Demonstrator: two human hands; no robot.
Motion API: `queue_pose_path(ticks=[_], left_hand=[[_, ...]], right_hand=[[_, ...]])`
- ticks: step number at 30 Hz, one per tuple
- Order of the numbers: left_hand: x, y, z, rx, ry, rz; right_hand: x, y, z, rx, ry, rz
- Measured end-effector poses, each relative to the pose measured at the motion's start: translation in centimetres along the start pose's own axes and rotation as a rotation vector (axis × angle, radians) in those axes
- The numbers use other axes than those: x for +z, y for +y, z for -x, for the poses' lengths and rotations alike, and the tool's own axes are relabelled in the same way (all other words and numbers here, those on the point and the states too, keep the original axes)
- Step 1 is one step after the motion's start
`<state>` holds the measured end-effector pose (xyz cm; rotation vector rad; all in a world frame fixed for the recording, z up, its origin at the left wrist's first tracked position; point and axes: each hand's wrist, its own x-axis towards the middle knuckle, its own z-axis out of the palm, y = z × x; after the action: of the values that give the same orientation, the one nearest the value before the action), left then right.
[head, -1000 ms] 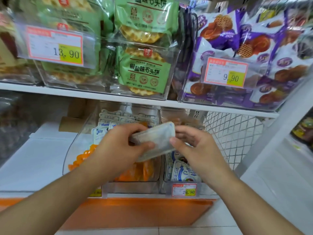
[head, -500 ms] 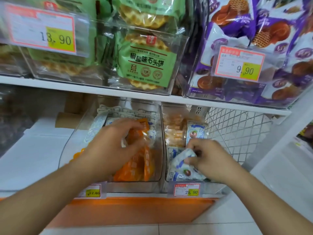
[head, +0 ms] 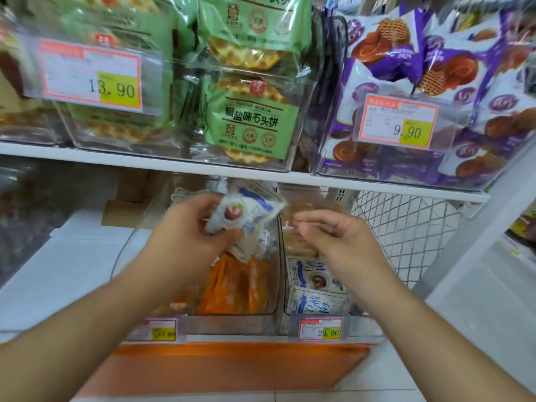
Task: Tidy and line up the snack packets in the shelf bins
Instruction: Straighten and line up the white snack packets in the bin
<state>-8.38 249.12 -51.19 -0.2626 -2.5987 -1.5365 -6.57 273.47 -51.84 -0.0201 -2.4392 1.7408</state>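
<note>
From the head view, your left hand (head: 185, 242) is raised over the left clear bin (head: 232, 323) on the lower shelf; its fingers (head: 203, 208) are curled round a white-and-blue snack packet (head: 246, 216), which is blurred and tilted, held above the orange packets (head: 232, 285) that lie in that bin. Your right hand (head: 342, 239) hovers above the right clear bin (head: 316, 320); its fingers are loosely bent and slightly spread, and they grip nothing; their tips point toward the held packet without touching it. In the right bin, two white-and-blue packets (head: 316, 291) lie one behind the other near the front wall; pale orange-brown packets (head: 298, 242) sit further back, partly hidden by your right hand. A price tag reading 29.90 (head: 320, 329) is fixed to the front of the right bin; another tag (head: 162, 332) on the left bin is too blurred to read in full. Just beside the right bin stands a white wire basket (head: 406, 227). On the upper shelf (head: 116, 158), a clear bin holds green waffle-biscuit packs (head: 249, 117) behind a 13.90 tag (head: 92, 76); to its right, purple packs (head: 406, 53) fill a bin tagged 9.90 (head: 397, 123).
</note>
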Motion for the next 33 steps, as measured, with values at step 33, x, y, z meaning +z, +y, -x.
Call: queue_pose_path(ticks=[33], left_hand=[[4.2,3.3,3.3,0.020,-0.325,0.164]], right_hand=[[-2.4,-0.9,2.1,-0.034,-0.047,-0.307]])
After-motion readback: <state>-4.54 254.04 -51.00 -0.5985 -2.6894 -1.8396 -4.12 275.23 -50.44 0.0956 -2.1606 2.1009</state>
